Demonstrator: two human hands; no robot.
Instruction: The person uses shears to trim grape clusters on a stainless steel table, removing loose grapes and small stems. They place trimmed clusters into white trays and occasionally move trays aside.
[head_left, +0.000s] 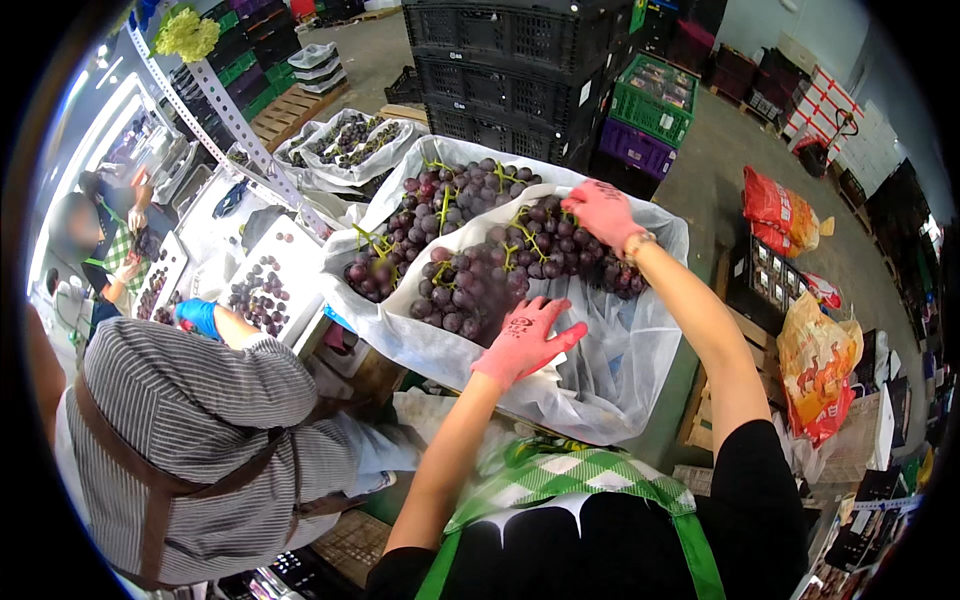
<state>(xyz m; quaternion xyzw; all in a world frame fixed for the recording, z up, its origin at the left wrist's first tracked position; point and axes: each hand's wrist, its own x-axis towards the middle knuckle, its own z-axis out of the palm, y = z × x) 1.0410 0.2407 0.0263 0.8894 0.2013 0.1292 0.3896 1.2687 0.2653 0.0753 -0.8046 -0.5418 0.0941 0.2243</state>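
A large crate lined with white sheeting (630, 375) stands before me, holding bunches of dark purple grapes (465, 187) with green stems. White liner folds run between the bunches. My left hand (525, 337), in a pink glove, is over the crate's near side with its fingers spread, beside the nearer grape bunches (454, 296); it holds nothing that I can see. My right hand (602, 214), also pink-gloved, reaches to the far right part of the crate and rests on a grape bunch (551, 236). Its fingertips are partly hidden, so its grip is unclear.
At left, a co-worker in a striped top (202, 397) leans by a white tray of loose grapes (259, 292). Another person stands farther off. Black crates (495, 82) are stacked behind, beside green (652, 97) and purple crates (637, 148). A perforated metal post (247, 135) rises at left; bags (817, 360) lie right.
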